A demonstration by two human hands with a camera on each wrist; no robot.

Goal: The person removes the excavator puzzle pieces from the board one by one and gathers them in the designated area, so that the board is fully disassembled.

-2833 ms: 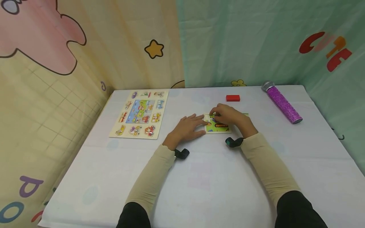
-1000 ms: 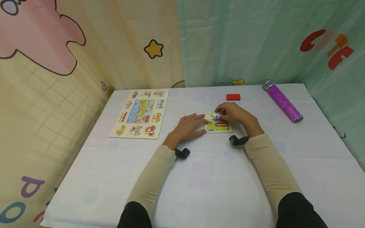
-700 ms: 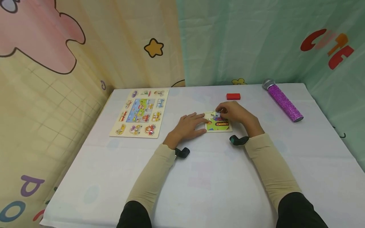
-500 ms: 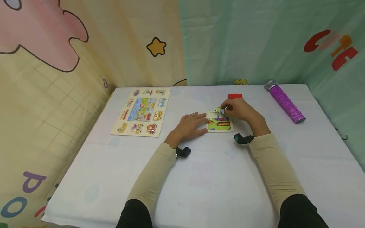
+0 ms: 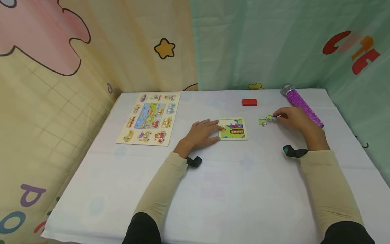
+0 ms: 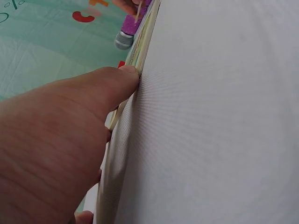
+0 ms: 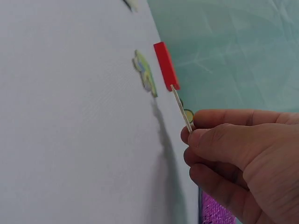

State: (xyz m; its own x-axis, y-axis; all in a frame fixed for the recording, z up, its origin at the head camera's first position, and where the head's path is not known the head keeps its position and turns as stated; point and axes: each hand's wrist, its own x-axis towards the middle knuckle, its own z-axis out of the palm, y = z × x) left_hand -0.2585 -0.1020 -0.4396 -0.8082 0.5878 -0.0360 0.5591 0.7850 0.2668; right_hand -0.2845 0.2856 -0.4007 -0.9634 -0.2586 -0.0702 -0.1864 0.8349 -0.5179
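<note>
My left hand (image 5: 199, 136) lies with fingers extended at the left edge of a small puzzle board (image 5: 226, 122). Its thumb (image 6: 119, 79) touches the board's edge in the left wrist view. The board carries a picture of a digger-like vehicle on green, and its upper part shows pale base. Off to the board's right, my right hand (image 5: 297, 119) pinches a thin jigsaw piece (image 7: 181, 108) between thumb and fingertips, seen edge-on in the right wrist view and held above the table. Another green jigsaw piece (image 5: 262, 121) lies on the table just left of it.
A red block (image 5: 249, 102) lies behind the puzzle board. The purple glittery microphone (image 5: 304, 105) is at the back right, partly behind my right hand. A larger peg puzzle board (image 5: 122, 142) with vehicle pictures lies at the back left of the white table (image 5: 213, 196).
My right hand has lifted a jigsaw piece off the small board and carried it to the right, uncovering the loose piece on the table. The left hand has stayed at the board's edge.
</note>
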